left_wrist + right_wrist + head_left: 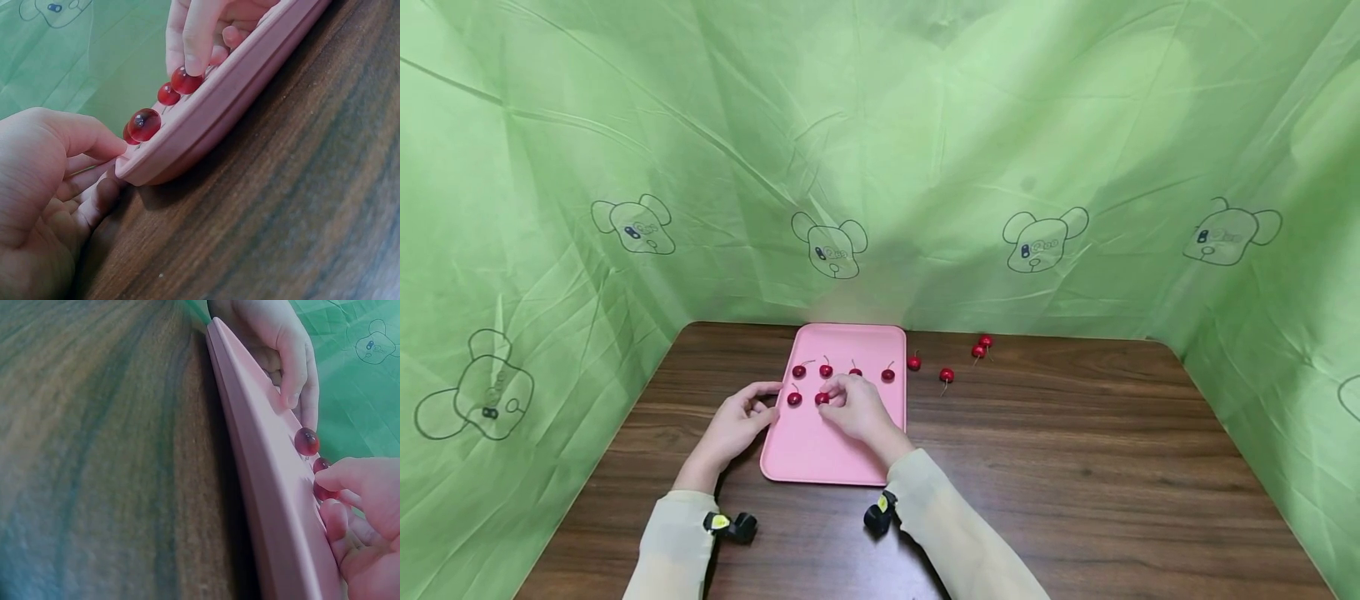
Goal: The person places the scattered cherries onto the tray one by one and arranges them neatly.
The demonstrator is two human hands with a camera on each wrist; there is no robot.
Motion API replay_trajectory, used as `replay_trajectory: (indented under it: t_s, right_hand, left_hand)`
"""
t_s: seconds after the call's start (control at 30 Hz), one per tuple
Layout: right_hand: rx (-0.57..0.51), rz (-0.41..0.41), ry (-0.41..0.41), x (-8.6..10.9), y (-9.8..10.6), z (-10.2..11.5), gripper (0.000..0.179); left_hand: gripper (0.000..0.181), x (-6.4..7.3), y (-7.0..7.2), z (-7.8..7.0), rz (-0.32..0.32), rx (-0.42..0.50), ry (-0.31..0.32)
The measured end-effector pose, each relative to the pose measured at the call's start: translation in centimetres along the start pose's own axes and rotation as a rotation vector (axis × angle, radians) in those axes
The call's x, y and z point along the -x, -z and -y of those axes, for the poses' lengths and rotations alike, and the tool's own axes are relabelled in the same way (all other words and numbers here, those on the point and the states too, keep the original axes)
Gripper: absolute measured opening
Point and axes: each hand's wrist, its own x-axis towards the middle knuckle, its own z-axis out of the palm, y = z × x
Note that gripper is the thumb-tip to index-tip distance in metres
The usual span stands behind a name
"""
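Note:
A pink tray (827,454) lies on the table, with several red stemmed cherries on it. My left hand (737,423) holds the tray's left edge, thumb over the rim and fingers at its outer side in the left wrist view. Between thumb and fingertips, my right hand (863,410) pinches a cherry (822,399) low over the tray. Just left of that one sits another cherry (794,400). Farther back runs a row with a cherry (799,372) at its left end and a cherry (888,375) at its right end; the right hand partly covers one in between.
Right of the tray, a cherry (913,363) lies close by its edge, and another cherry (947,376) lies farther right. Beyond them two cherries (978,352) sit together. A green cloth (925,167) with bear outlines surrounds the brown wooden table (1045,450).

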Motion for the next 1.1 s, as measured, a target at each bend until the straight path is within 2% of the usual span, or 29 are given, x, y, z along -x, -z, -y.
replay_trajectory:
  t_s: [0.5, 0.7, 0.93, 1.1]
  right_hand:
    - [0.051, 0.012, 0.019, -0.1, 0.3, 0.0, 0.033]
    - [0.006, 0.021, 0.01, 0.2, 0.9, -0.1, 0.04]
    - [-0.026, 0.024, 0.029, 0.6, 3.3, 0.5, 0.042]
    - [-0.056, -0.024, 0.038, 1.0, 6.0, 0.5, 0.037]
  left_hand:
    - [0.043, -0.3, -0.1, 0.3, 0.006, 0.019, -0.007]
    - [0.044, -0.2, -0.1, 0.2, 0.011, 0.031, -0.006]
    - [0.045, -0.1, -0.2, 0.0, 0.0, 0.014, 0.01]
    - [0.044, 0.4, -0.3, -1.3, -0.003, 0.008, 0.015]
